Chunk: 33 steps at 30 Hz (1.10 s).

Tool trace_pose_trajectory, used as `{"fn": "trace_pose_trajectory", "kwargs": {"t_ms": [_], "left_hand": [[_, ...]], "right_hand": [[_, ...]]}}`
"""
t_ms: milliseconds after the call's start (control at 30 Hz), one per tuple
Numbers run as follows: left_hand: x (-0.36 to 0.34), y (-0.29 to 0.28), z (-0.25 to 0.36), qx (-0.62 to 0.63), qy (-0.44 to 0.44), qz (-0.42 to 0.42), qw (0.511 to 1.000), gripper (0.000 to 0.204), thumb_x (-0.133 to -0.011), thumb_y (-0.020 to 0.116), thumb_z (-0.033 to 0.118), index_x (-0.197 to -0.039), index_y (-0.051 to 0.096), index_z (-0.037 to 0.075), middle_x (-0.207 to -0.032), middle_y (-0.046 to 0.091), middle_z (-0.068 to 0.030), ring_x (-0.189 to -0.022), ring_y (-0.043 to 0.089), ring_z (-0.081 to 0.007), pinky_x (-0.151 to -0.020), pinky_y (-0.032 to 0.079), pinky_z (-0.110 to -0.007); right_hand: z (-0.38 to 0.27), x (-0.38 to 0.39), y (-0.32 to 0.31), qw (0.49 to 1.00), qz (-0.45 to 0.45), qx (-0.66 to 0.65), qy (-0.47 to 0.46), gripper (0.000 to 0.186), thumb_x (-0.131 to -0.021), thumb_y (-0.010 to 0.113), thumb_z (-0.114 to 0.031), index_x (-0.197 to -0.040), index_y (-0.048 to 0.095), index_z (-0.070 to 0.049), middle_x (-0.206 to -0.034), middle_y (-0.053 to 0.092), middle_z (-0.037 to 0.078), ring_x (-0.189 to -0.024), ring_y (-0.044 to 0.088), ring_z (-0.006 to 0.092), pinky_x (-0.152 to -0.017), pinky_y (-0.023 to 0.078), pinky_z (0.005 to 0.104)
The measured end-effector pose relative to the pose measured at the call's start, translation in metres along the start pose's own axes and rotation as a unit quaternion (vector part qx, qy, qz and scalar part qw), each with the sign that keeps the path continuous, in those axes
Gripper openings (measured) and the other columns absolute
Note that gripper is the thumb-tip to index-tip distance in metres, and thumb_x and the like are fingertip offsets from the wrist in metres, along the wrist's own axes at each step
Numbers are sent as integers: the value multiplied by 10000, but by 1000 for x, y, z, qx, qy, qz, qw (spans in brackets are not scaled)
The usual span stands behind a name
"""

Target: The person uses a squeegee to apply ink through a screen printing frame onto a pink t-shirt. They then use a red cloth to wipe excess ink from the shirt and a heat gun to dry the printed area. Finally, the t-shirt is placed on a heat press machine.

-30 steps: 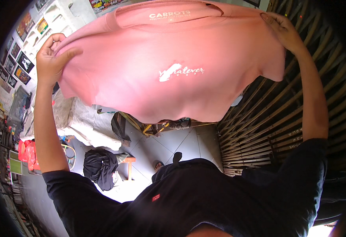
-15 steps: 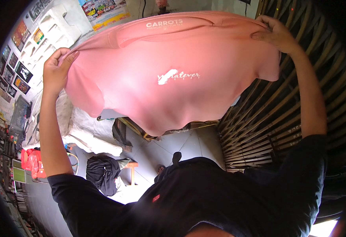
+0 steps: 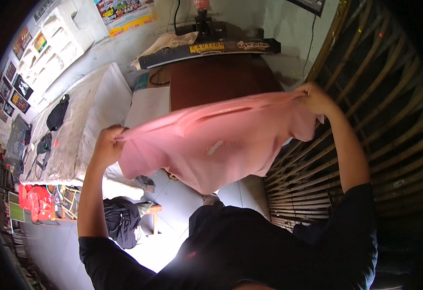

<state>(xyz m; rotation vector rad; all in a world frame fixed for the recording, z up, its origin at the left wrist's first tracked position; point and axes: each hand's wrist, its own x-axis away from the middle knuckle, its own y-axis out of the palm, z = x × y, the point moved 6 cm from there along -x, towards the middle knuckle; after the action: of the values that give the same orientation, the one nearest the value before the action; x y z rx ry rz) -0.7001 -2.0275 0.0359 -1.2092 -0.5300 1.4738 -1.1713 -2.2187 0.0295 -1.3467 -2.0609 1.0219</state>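
A pink T-shirt (image 3: 206, 140) hangs stretched between my two hands in front of me, its neckline along the top edge. My left hand (image 3: 109, 145) is closed on the shirt's left shoulder. At the opposite shoulder my right hand (image 3: 313, 100) grips the cloth with curled fingers. Small white print on the chest is blurred and partly lost in the folds. The lower hem dangles loose above the floor.
Beyond the shirt stands a table with a reddish-brown top (image 3: 221, 79) and a dark shelf (image 3: 211, 52). A cloth-covered bed (image 3: 88, 113) is at left, slatted bamboo (image 3: 361, 125) at right. Dark clothing (image 3: 122, 220) lies on a stool (image 3: 156, 217).
Both hands have come down and closer together, lowering the shirt toward my body. Its cloth sags more, and the table behind it has come into view.
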Motion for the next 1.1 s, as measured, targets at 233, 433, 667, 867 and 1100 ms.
{"fn": "trace_pose_trajectory", "kwargs": {"t_ms": [233,433,667,867,1100], "left_hand": [[-47,-1,-5,-154,195,470,847,313,-835,510,280,-937,570,-10,-960,594,-171,-872,553,-334,-815,392,-393],[-97,127,-97,24,32,287,957,168,-825,501,119,-877,599,-8,-870,618,-149,-820,601,-294,-758,443,-344],[-198,192,-258,176,-75,65,979,370,-843,554,329,-1031,558,11,-964,597,-82,-821,539,-147,-706,459,-303],[-275,214,-307,-37,-154,147,976,456,-840,523,390,-1064,542,-7,-988,592,-102,-861,536,-177,-751,439,-316],[-309,244,-327,-81,-214,124,965,557,-836,486,461,-1102,522,-27,-1016,587,-126,-908,532,-211,-804,416,-332]], "right_hand": [[-43,-45,-31,807,482,-18,-340,187,-818,498,-42,-964,593,28,-1001,580,109,-892,554,199,-760,440,300],[116,-151,73,934,122,-332,-57,269,-769,542,-19,-1031,594,15,-992,593,81,-926,539,167,-824,433,308],[136,-267,73,916,184,-335,-120,383,-808,584,-207,-1122,535,6,-1089,562,114,-992,518,195,-862,419,316],[153,-355,79,944,300,-120,-67,409,-809,585,-243,-1134,528,1,-1114,550,121,-1008,512,207,-873,412,323],[174,-399,109,979,184,82,29,441,-811,587,-285,-1147,520,-6,-1142,536,130,-1026,504,221,-885,405,331]]}}
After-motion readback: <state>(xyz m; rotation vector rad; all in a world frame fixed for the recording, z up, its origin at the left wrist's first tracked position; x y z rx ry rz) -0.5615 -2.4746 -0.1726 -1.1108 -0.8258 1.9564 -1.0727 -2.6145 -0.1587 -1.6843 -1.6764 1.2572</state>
